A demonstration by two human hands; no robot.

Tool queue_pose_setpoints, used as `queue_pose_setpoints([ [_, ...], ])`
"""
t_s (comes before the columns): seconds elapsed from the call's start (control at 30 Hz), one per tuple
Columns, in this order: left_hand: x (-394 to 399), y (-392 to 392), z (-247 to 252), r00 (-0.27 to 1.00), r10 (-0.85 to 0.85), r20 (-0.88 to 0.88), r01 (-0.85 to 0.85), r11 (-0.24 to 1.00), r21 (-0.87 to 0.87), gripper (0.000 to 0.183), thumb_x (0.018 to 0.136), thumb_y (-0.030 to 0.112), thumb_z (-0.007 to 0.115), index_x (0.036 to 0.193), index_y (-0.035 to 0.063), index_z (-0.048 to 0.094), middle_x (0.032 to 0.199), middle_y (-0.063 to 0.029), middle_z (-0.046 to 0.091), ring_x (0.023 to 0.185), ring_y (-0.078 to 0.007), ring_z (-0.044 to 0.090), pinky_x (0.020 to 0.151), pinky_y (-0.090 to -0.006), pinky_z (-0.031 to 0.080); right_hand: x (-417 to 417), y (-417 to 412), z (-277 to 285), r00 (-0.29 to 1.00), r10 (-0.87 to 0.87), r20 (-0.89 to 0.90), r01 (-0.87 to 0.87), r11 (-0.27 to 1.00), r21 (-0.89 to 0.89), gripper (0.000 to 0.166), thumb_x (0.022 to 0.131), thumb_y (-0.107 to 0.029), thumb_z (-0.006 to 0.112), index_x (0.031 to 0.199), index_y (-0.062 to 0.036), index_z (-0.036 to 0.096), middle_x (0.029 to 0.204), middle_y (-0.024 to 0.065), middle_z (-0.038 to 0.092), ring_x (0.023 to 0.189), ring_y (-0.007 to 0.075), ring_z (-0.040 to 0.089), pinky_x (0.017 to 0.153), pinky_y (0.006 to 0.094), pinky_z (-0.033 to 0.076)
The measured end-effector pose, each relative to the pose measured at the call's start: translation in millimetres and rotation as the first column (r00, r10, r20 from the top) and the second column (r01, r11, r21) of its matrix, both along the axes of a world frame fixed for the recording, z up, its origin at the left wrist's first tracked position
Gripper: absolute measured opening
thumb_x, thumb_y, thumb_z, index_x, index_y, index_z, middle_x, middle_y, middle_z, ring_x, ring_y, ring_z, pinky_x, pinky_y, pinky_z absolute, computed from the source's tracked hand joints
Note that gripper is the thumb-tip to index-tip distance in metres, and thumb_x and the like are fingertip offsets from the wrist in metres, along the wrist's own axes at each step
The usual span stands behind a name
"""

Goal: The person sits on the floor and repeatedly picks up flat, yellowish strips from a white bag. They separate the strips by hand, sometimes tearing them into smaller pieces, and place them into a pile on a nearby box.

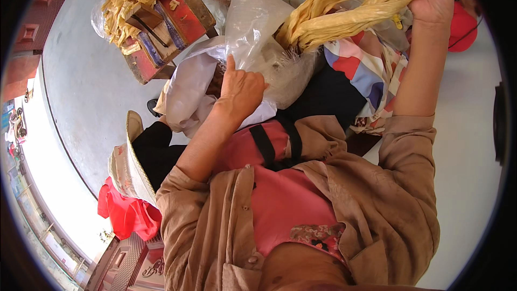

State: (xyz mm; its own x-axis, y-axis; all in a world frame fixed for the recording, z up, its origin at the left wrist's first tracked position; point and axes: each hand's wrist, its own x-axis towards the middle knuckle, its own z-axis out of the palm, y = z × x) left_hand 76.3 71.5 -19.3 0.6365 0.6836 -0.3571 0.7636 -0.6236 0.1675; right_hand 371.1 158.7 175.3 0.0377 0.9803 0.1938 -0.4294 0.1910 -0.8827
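My right hand (434,2), at the upper right, grips a long looped bundle of yellow dried bean-curd sticks (347,28). The bundle's lower end hangs at the mouth of a clear plastic bag (258,20) on my lap. Over the bag's near left side is my left hand (240,89), its index finger stretched out and the others curled. Whether those curled fingers pinch the plastic cannot be seen. Beneath the clear bag lies a white sack (190,85), partly hidden by my left forearm.
A red-painted wooden bench (190,18) stands ahead on the left, bearing a wooden block with a dark metal bar (149,30) and cut yellow pieces (133,0). Patterned cloth (355,64) lies right of my lap. A straw hat (125,169) and red bag (129,210) are at left.
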Motion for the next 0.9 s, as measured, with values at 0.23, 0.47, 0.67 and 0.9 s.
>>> queue_pose_setpoints([
  [0.23,-32,-36,21,0.779,0.015,0.626,-0.316,0.873,0.371,0.023,0.082,0.017,0.070,0.103,0.0079,0.065,0.090,-0.0088,0.069,0.080,-0.0271,0.066,0.100,-0.0509,0.040,-12,-1,-35,0.988,0.014,-0.153,-0.013,1.000,0.006,0.027,0.091,-0.019,0.055,0.103,0.0029,0.064,0.090,0.0159,0.071,0.078,0.0279,0.070,0.073,0.0425,0.060],
  [0.47,38,26,67,-0.002,0.196,0.981,-0.134,0.972,-0.194,0.041,0.078,0.017,0.079,0.111,-0.0011,0.061,0.099,-0.0154,0.066,0.096,-0.0326,0.063,0.088,-0.0405,0.049,-66,-20,-19,0.917,0.029,-0.398,-0.123,0.970,-0.212,0.028,0.093,-0.022,0.057,0.100,0.0039,0.064,0.096,0.0205,0.070,0.088,0.0356,0.069,0.081,0.0479,0.058],
  [0.67,71,9,30,0.089,0.671,0.736,0.344,0.673,-0.655,0.043,0.077,0.016,0.083,0.109,-0.0003,0.060,0.088,-0.0067,0.065,0.081,-0.0162,0.064,0.073,-0.0295,0.052,-89,8,-41,0.891,-0.131,-0.434,-0.054,0.919,-0.390,0.024,0.092,-0.022,0.062,0.101,0.0001,0.059,0.092,0.0197,0.065,0.091,0.0424,0.065,0.080,0.0546,0.056],
  [0.9,10,13,112,-0.177,0.795,0.580,0.895,0.376,-0.242,0.034,0.095,0.024,0.064,0.113,-0.0005,0.051,0.065,-0.0003,0.061,0.059,-0.0146,0.063,0.073,-0.0348,0.055,-67,-15,-185,0.789,0.450,-0.418,-0.575,0.781,-0.244,0.068,0.098,-0.059,0.039,0.122,0.0014,0.059,0.122,0.0152,0.063,0.112,0.0232,0.059,0.098,0.0397,0.044],
])
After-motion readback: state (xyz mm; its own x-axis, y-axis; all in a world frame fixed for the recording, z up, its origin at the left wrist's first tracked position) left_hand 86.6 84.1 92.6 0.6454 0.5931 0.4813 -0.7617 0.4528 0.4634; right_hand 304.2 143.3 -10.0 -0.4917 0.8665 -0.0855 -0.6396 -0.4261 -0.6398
